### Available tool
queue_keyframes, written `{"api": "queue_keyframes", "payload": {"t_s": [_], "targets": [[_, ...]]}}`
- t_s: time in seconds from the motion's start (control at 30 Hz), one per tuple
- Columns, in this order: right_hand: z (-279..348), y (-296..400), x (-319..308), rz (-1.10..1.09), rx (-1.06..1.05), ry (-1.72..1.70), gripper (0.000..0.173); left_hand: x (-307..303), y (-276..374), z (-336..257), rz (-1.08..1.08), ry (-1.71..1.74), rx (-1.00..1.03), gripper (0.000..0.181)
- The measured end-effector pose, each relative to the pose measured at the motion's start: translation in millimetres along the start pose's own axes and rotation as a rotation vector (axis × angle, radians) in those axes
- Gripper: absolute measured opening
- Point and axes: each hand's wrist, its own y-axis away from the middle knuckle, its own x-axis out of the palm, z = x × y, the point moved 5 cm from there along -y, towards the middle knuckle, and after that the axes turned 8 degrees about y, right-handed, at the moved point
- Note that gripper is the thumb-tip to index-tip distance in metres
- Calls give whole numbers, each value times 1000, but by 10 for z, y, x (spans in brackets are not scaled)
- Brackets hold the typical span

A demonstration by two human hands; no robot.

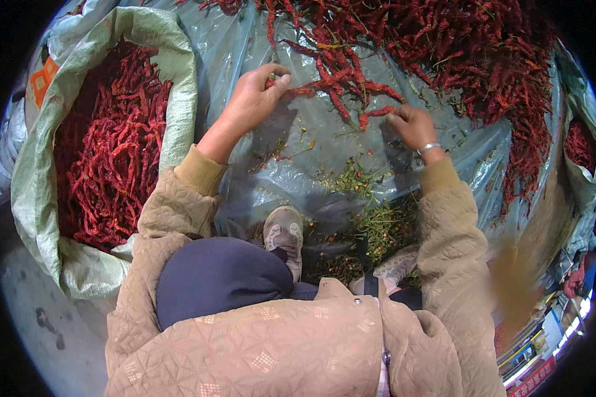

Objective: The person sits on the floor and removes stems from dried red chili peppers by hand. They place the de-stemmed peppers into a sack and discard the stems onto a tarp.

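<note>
My left hand (263,92) is closed on a red chili pepper, with part of it showing between the thumb and fingers. At the right, my right hand (413,126) has its thumb and fingertips together at the end of a red pepper (379,111); whether it grips that pepper is unclear. A loose cluster of dried red chili peppers (350,82) lies between the hands on a clear plastic sheet (323,134). Beyond it spreads a large heap of red chilies (457,49). Green stems and seeds (355,178) are scattered nearer to me.
An open woven sack (179,99) full of red chilies (114,149) stands at the left. Another sack (583,183) with chilies is at the far right. My shoes (284,238) are at the sheet's near edge, beside a pile of green stems (382,231).
</note>
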Motion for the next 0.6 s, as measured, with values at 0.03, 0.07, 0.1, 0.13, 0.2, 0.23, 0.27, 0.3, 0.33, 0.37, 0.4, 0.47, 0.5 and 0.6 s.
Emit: {"api": "queue_keyframes", "payload": {"t_s": [0.03,0.07,0.1,0.13,0.2,0.23,0.27,0.3,0.33,0.37,0.4,0.47,0.5,0.6], "targets": [[65,-70,67,-56,61,-40,26,23,58,21,11,103,-65,31],[135,-131,132,-112,124,-79,26,79,117,33,23,206,-129,30],[185,-200,176,-171,181,-122,26,125,170,29,30,305,-191,30],[253,-270,221,-273,86,-6,25,194,208,-3,38,330,-120,27],[413,-333,283,-481,-103,228,25,277,210,6,80,175,-68,28],[378,-349,293,-381,-48,104,25,289,195,-12,116,50,-28,28],[322,-322,279,-281,7,-18,25,256,169,-24,100,-27,-18,29],[338,-262,212,-181,58,-141,25,188,101,-34,77,-128,21,28],[427,-117,63,-127,36,-199,28,89,11,-17,51,-230,56,27],[327,-72,75,-111,51,-240,27,18,-92,-21,25,-330,92,26],[136,17,80,-93,76,-272,28,-6,-219,-166,6,-352,27,22],[-153,167,50,-41,139,-279,29,66,-487,-191,-49,-386,246,18],[-273,217,41,-4,175,-263,29,85,-624,-231,-81,-410,358,17],[-276,429,-84,136,233,-535,30,384,-890,-271,-16,-489,368,16]]}}
